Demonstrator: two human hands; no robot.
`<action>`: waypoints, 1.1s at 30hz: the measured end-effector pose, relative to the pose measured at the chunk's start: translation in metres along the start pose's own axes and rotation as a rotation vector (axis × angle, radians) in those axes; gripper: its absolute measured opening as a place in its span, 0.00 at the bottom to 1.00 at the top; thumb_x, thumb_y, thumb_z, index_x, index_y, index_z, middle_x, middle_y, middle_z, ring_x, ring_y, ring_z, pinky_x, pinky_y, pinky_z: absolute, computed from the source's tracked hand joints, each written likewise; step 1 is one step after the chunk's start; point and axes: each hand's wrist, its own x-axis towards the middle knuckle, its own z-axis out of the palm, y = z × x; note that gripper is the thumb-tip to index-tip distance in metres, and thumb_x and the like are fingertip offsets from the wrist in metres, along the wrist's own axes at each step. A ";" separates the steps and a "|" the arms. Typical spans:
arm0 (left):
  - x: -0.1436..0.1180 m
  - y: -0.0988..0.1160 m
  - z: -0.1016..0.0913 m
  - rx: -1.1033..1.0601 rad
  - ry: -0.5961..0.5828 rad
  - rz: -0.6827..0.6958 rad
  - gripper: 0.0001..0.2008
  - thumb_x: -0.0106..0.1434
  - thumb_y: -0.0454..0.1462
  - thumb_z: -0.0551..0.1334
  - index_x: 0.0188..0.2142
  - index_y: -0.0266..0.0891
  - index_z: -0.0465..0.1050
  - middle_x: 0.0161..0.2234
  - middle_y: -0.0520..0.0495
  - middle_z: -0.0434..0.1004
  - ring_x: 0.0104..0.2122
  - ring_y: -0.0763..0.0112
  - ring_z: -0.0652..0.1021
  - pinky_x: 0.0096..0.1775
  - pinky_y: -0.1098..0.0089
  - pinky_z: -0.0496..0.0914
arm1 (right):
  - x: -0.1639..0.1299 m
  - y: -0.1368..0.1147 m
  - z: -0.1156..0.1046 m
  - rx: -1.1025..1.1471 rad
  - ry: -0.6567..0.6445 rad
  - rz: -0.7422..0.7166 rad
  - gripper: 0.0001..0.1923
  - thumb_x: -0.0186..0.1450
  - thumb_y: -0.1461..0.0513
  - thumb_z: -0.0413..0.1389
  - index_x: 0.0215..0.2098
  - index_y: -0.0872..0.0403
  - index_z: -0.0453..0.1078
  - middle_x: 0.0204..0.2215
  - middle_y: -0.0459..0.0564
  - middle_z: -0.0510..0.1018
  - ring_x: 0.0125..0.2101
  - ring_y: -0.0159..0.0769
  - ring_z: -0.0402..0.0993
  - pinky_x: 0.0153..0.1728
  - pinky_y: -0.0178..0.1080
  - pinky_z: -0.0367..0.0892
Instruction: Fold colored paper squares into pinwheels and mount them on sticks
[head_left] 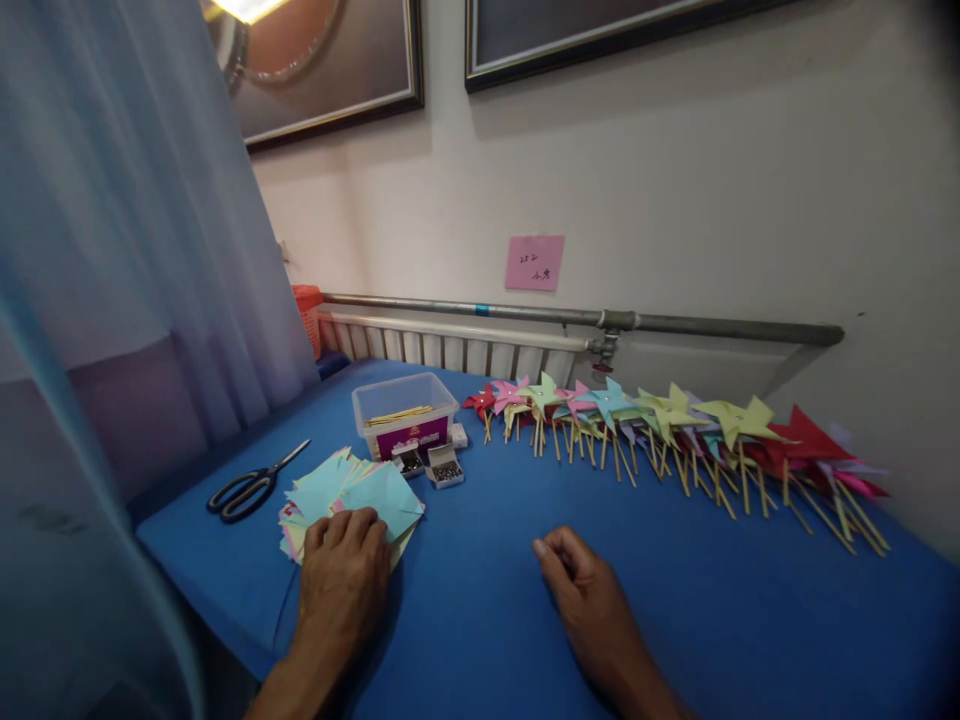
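The left hand lay palm down on the fanned stack of coloured paper squares, fingers together and flat on the near edge of the top light-blue sheet, pressing rather than gripping; the stack sat close to the near-left corner of the blue table. The right hand rested on bare cloth near the middle of the near edge, fingers loosely curled inward and holding nothing that could be seen. The step looked like picking a single sheet off the stack, and that would call for sliding or pinching the top square free without dragging the ones beneath. Just behind the stack stood a clear plastic box with thin sticks inside, and two small open boxes of pins touched its front. Scissors lay near the left edge, apart from the paper. A row of finished pinwheels ran along the far edge toward the right corner. Between that row and the hands the cloth gave open room; the stack's left side was crowded by the table edge and a curtain.
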 end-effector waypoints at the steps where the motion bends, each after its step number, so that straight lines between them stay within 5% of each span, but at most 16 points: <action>1: 0.000 0.000 0.002 0.001 -0.001 -0.005 0.08 0.66 0.32 0.58 0.35 0.40 0.77 0.40 0.44 0.80 0.40 0.58 0.74 0.46 0.55 0.62 | 0.000 0.000 0.000 0.000 -0.003 0.005 0.20 0.67 0.47 0.49 0.24 0.50 0.58 0.21 0.39 0.56 0.22 0.31 0.53 0.24 0.32 0.54; 7: 0.006 -0.003 0.006 0.008 0.008 0.043 0.07 0.63 0.36 0.62 0.40 0.37 0.77 0.48 0.40 0.78 0.48 0.52 0.72 0.50 0.53 0.61 | 0.001 -0.002 0.000 0.020 0.006 0.019 0.20 0.67 0.48 0.50 0.24 0.50 0.57 0.21 0.39 0.56 0.23 0.31 0.53 0.23 0.32 0.54; 19: 0.015 -0.001 0.008 -0.010 -0.012 0.013 0.12 0.66 0.29 0.55 0.31 0.39 0.75 0.33 0.44 0.79 0.35 0.60 0.74 0.42 0.59 0.62 | 0.000 -0.001 0.000 0.037 0.002 0.039 0.20 0.67 0.47 0.50 0.24 0.50 0.57 0.21 0.39 0.56 0.22 0.30 0.52 0.23 0.32 0.54; 26: 0.030 -0.001 0.005 -0.063 -0.117 0.083 0.08 0.63 0.37 0.61 0.40 0.38 0.76 0.49 0.39 0.77 0.49 0.53 0.73 0.49 0.54 0.61 | -0.001 -0.002 0.001 0.064 -0.011 0.060 0.20 0.66 0.47 0.50 0.24 0.50 0.56 0.21 0.39 0.55 0.22 0.30 0.52 0.23 0.32 0.55; 33: 0.034 0.001 0.007 -0.132 -0.153 0.038 0.09 0.67 0.34 0.56 0.33 0.39 0.75 0.40 0.43 0.79 0.41 0.59 0.75 0.46 0.57 0.61 | 0.000 0.001 0.000 0.085 -0.020 0.093 0.20 0.66 0.47 0.50 0.24 0.50 0.57 0.21 0.39 0.55 0.22 0.30 0.52 0.22 0.31 0.55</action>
